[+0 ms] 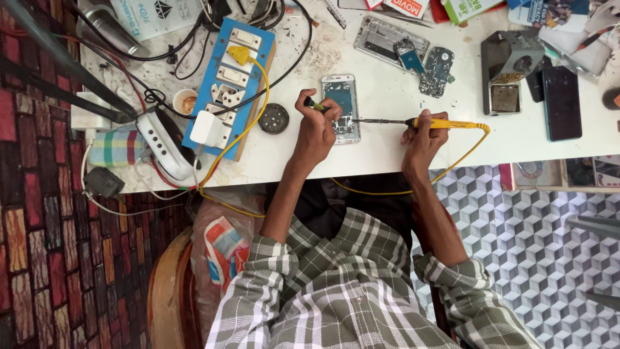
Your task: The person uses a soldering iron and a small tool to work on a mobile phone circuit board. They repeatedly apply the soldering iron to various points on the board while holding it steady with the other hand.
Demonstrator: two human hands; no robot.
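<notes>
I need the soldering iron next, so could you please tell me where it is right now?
In the head view, the yellow-handled soldering iron is in the right hand, its tip at the opened phone on the white table.

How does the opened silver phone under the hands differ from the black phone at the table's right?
The opened silver phone shows blue inner parts; the black phone shows a plain dark face. The left hand, holding a small tool, rests on the opened silver phone, and the right hand points a yellow soldering iron at it; the black phone lies untouched. Both lie flat on the white table.
</notes>
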